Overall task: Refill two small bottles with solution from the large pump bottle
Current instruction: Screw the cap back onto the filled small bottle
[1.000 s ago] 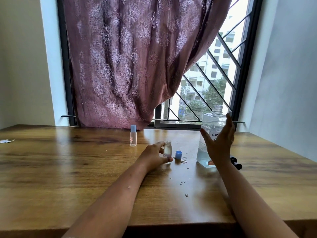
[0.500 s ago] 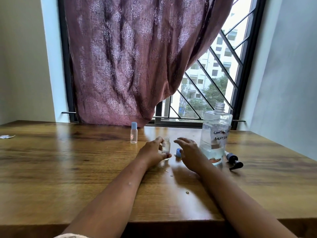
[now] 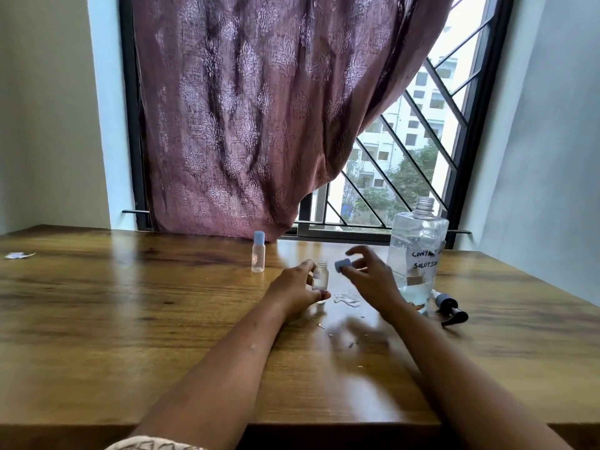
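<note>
An uncapped small clear bottle [image 3: 321, 277] stands on the wooden table [image 3: 130, 319], and my left hand [image 3: 297, 292] grips it at its base. My right hand [image 3: 370, 280] pinches its blue cap [image 3: 343, 265] just to the right of the bottle's neck, lifted off the table. A second small bottle [image 3: 258, 256] with a blue cap on stands further back and to the left. The large clear bottle [image 3: 417, 254], labelled as solution, stands open to the right with a little liquid at its bottom. Its black pump head [image 3: 449, 308] lies on the table beside it.
Spilled drops [image 3: 347, 299] wet the table between the small bottle and the large one. A scrap of paper [image 3: 18, 255] lies at the far left. A mauve curtain [image 3: 259, 108] and a barred window [image 3: 406, 157] stand behind the table.
My right hand left the large bottle, came down to the blue cap on the table, picked it up and raised it beside the small bottle's neck. My left hand stayed on the small bottle.
</note>
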